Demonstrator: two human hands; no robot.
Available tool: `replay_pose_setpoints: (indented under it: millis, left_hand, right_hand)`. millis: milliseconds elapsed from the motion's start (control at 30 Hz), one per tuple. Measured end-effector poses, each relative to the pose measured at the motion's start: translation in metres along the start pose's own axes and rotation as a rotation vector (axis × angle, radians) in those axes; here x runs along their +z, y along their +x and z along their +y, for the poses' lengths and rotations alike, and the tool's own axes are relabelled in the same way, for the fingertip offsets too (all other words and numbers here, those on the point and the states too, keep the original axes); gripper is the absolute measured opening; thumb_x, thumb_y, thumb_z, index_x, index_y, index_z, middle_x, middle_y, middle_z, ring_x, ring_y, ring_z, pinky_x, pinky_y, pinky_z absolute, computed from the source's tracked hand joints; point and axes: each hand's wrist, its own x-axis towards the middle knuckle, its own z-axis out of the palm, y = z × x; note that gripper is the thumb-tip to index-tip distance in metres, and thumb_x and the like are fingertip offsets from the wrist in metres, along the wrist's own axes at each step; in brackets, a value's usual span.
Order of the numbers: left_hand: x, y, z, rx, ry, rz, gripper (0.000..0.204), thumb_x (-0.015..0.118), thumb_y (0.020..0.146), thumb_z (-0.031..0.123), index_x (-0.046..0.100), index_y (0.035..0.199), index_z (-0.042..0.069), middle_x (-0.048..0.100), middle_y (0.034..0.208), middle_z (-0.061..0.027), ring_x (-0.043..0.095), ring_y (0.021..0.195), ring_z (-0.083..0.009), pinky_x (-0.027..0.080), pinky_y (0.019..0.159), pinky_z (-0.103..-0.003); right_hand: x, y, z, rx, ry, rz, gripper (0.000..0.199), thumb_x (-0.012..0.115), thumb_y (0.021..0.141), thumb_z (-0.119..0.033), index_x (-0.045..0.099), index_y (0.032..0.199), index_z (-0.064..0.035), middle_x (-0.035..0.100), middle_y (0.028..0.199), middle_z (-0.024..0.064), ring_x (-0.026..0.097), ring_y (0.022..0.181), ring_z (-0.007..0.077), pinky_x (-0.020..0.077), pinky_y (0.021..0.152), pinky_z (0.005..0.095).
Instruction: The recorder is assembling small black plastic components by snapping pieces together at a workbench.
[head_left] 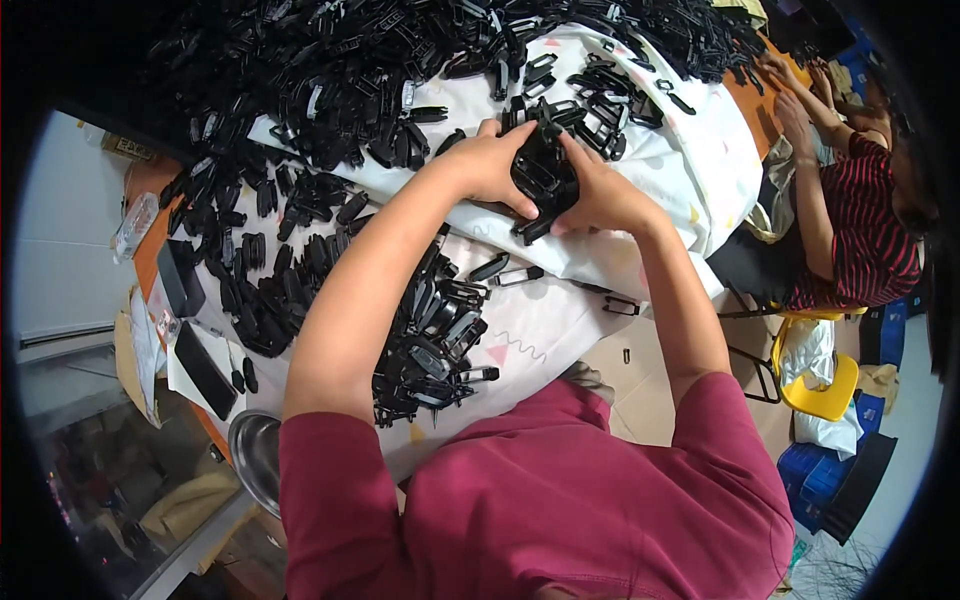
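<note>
A bunch of small black plastic parts (545,172), shaped like key fob shells, is gathered between my two hands. My left hand (492,168) curves round its left side, thumb low and fingers at the top. My right hand (604,192) closes on it from the right. Fingers and bunch overlap, so single pieces are hard to tell apart. Beneath lies a white patterned cloth (690,165). Similar loose parts (605,105) lie just beyond my right hand. Another heap of such parts (440,335), some with grey faces, sits nearer me, right of my left forearm.
A large pile of black parts (360,50) covers the far side. At the left are a black slab-like object (205,370), a metal bowl (256,455) and a clear plastic container (136,228). Another person in a striped top (870,225) works at the right, near a yellow chair (843,385).
</note>
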Motion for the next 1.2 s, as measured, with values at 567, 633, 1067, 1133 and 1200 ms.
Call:
replay_pose_setpoints:
  millis: [567,633,1067,1133,1200]
  left_hand:
    - [0.027,-0.145,0.008,-0.046,0.098,0.233,0.094,0.078,0.054,0.029,0.029,0.132,0.010,0.043,0.126,-0.0119,0.040,0.114,-0.0301,0.036,0.092,-0.042]
    - [0.023,-0.160,0.011,-0.120,0.257,0.308,0.089,0.077,0.056,0.030,0.033,0.130,0.011,0.042,0.128,-0.0113,0.040,0.115,-0.0290,0.033,0.093,-0.042]
    - [0.073,-0.199,0.015,-0.382,0.377,0.651,0.018,0.068,0.066,0.024,0.062,0.072,0.008,0.059,0.078,-0.0064,0.058,0.080,-0.0227,0.045,0.068,-0.036]
    - [0.078,-0.200,0.014,-0.409,0.406,0.650,0.018,0.069,0.066,0.023,0.062,0.077,0.010,0.058,0.079,-0.0045,0.058,0.079,-0.0222,0.044,0.067,-0.036]
    - [0.078,-0.202,0.015,-0.418,0.394,0.640,0.018,0.068,0.067,0.023,0.062,0.078,0.010,0.058,0.079,-0.0048,0.058,0.079,-0.0225,0.044,0.067,-0.036]
  right_hand:
    - [0.058,-0.067,-0.074,-0.195,-0.025,0.027,0.097,0.067,0.054,0.003,0.018,0.137,-0.0145,0.035,0.126,0.0216,0.046,0.107,0.0392,0.0441,0.083,0.0395]
    - [0.072,-0.066,-0.061,-0.323,-0.132,0.246,0.092,0.063,0.056,0.005,0.022,0.135,-0.0145,0.037,0.123,0.0219,0.047,0.103,0.0405,0.0439,0.082,0.0409]
    - [0.058,-0.078,-0.077,-0.468,-0.552,0.362,0.056,0.052,0.062,0.005,0.053,0.115,-0.0156,0.052,0.111,0.0089,0.051,0.091,0.0275,0.0457,0.074,0.0354]
    - [0.068,-0.076,-0.090,-0.584,-0.428,0.402,0.046,0.052,0.061,0.005,0.062,0.102,-0.0131,0.055,0.101,0.0069,0.051,0.085,0.0264,0.0457,0.069,0.0337]
    - [0.076,-0.064,-0.097,-0.738,-0.402,0.296,0.043,0.053,0.061,0.005,0.063,0.099,-0.0135,0.054,0.100,0.0055,0.050,0.086,0.0245,0.0460,0.070,0.0323]
